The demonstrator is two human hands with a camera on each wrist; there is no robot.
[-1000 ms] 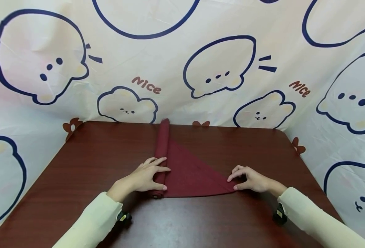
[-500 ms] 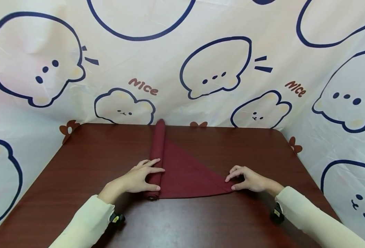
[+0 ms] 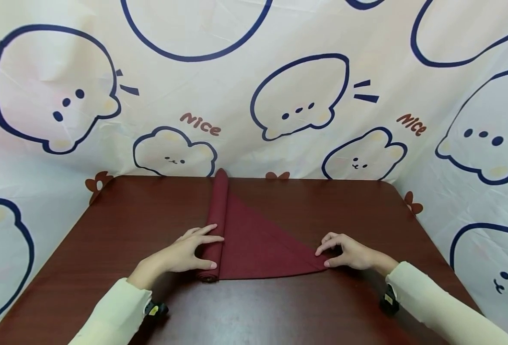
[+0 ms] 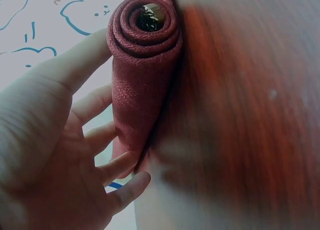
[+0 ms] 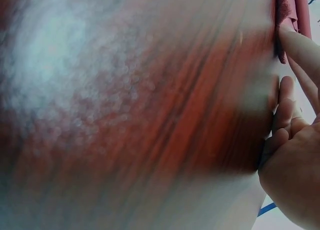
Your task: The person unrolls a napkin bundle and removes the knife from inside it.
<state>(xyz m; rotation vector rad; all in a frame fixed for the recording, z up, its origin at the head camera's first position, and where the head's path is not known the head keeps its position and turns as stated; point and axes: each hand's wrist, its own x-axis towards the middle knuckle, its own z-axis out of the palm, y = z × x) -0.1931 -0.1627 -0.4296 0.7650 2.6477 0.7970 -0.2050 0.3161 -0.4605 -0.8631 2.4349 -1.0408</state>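
A: How do the two hands lie?

B: The left hand [image 3: 182, 255] is spread, fingers and thumb resting on the rolled side of a dark red, woven-looking cloth [image 3: 245, 230]. The right hand [image 3: 352, 252] is bent, its thumb and forefinger at the cloth's pointed corner [image 3: 316, 265].

A: Is that corner pinched?

B: I cannot tell. Both fingertips are at it, but neither the head view nor the right wrist view shows whether fabric is caught between them.

A: Where does the cloth sit?

B: On the glossy, reddish-brown, wood-grained bench [image 3: 353, 206], in front of the person. Its long cylindrical roll [image 3: 218, 206] reaches to the far edge; the flat part [image 3: 258, 249] lies to the right, narrowing toward the right hand.

A: Why so wide a hold on the roll?

B: The left wrist view shows layers coiled at the near end, which I'd judge could loosen or skew. Spread fingers steady a long cylinder better than one fingertip would.

A: And the right hand, so far off?

B: Probably an anchor. With a hand at either side, the flat part can lie smooth, and the tapering corner seems less likely to crease.
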